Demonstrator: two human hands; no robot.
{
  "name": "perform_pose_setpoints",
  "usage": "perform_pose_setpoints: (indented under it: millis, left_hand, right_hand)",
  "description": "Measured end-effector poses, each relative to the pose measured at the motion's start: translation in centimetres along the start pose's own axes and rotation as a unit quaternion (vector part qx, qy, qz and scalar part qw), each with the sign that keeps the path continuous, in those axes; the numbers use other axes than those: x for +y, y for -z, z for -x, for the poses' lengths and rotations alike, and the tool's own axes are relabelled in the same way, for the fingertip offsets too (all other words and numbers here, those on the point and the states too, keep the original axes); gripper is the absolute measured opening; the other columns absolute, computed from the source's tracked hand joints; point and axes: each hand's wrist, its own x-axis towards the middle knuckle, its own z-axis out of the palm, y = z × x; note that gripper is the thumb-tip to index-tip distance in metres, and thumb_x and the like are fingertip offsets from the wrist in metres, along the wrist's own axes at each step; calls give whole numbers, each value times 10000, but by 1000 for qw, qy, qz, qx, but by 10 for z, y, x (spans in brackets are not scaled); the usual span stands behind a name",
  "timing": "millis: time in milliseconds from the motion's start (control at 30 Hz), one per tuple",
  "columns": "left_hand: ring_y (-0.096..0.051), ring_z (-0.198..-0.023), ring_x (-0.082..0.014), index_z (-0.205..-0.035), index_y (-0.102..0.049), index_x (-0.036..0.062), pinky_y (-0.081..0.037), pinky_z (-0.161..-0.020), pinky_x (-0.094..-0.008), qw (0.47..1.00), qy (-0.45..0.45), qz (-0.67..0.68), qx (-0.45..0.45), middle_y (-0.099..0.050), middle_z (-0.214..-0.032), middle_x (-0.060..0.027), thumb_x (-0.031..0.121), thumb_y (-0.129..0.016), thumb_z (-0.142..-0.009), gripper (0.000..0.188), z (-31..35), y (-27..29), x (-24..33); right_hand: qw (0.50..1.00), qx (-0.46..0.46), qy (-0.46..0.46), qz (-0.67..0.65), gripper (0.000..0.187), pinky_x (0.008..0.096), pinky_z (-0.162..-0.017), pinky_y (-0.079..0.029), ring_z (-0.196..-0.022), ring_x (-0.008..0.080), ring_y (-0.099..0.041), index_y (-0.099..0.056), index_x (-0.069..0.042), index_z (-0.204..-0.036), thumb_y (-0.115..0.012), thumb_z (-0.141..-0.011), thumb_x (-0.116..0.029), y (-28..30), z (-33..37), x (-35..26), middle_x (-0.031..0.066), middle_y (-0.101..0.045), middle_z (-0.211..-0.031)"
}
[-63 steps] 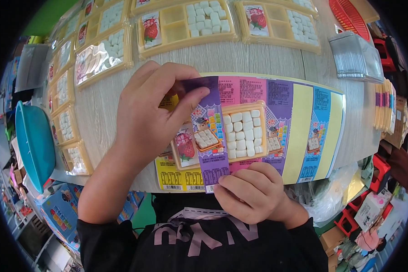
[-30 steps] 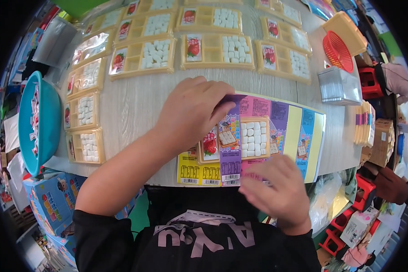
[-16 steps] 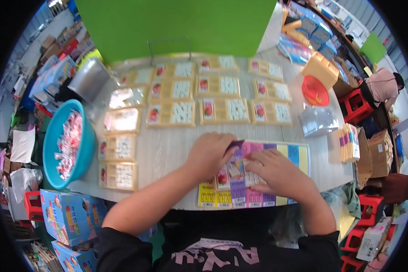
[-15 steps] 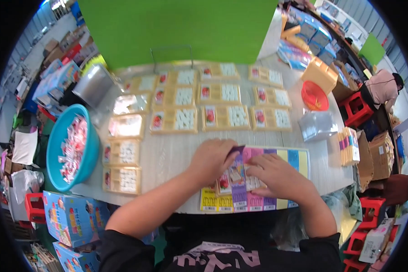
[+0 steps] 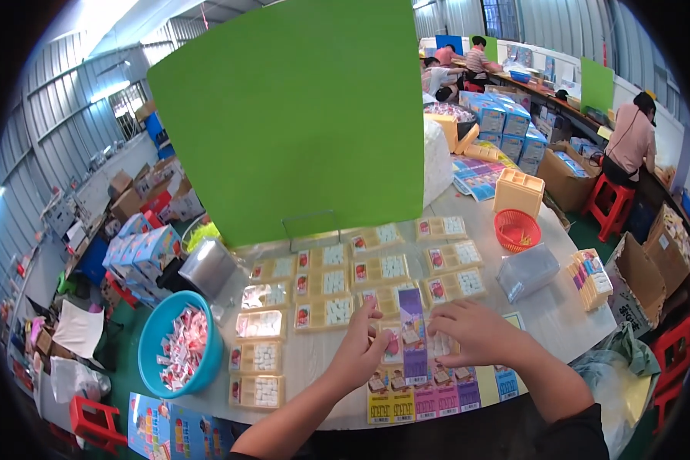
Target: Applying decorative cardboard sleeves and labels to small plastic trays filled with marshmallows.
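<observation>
Gripping the tray [image 5: 392,349] with right fingers [image 5: 443,325], left fingers [image 5: 365,316] now parted, off the purple label [image 5: 412,333].

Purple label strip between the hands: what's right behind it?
A cream tray: a strawberry packet shows left of the purple label strip, white pieces right of it, partly hidden by the right hand. Whatever lies in the tray's middle is covered by the strip.

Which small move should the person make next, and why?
Probably fold the purple printed paper strip's far end down: it crosses the rectangular cream plastic tray with both ends reaching beyond the edges, and the left hand and right hand flank it.
</observation>
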Motion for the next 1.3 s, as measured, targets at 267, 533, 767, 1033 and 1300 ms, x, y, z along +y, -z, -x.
perform_pose_setpoints:
  millis: [267, 533, 767, 1033, 1300]
  left_hand:
    - [-605, -958, -138, -1450, -271, 7, -524, -754, -296, 979, -5, 205, 15, -598, -1170, -113, 162, -523, -1025, 518, -17, 7, -5]
    - [-645, -882, -137, -1446, -278, 50, -557, -646, -281, 978, 67, 189, 60, -639, -1053, -104, 139, -548, -1006, 523, -16, -2, -21]
    - [-645, -858, -125, -1430, -338, 64, -532, -727, -245, 978, 46, 172, 104, -645, -999, -98, 26, -634, -941, 573, -16, -10, -14]
    - [-651, -842, -90, -1277, -428, 65, -520, -668, -218, 987, 100, 106, 71, -630, -910, -54, 20, -683, -918, 443, -12, -1, -14]
    - [-622, -819, -111, -1178, -438, 58, -522, -701, -248, 979, 133, 146, -50, -594, -1014, -108, 29, -743, -880, 428, 8, -17, -11]
  right_hand:
    - [998, 53, -2, 33, 424, 435, -964, -465, -1111, 326, -598, -614, -106, -1036, -789, -700, -295, 9, -28, 6, 117, -615, -1145]
    - [994, 71, 7, 86, 449, 423, -930, -482, -1050, 298, -611, -625, -99, -1045, -800, -688, -309, -20, -29, 9, 112, -611, -1102]
    - [996, 71, 35, 28, 460, 414, -925, -476, -1074, 286, -610, -631, -107, -1068, -799, -712, -345, -39, -27, 22, 110, -610, -1150]
    - [997, 65, 37, -24, 491, 415, -928, -469, -1079, 276, -613, -624, -110, -1120, -789, -775, -418, -41, -25, 29, 109, -618, -1177]
    - [939, 173, -100, -282, 519, 379, -879, -495, -958, 251, -619, -531, -37, -1236, -764, -837, -274, -38, -18, 46, 121, -615, -1096]
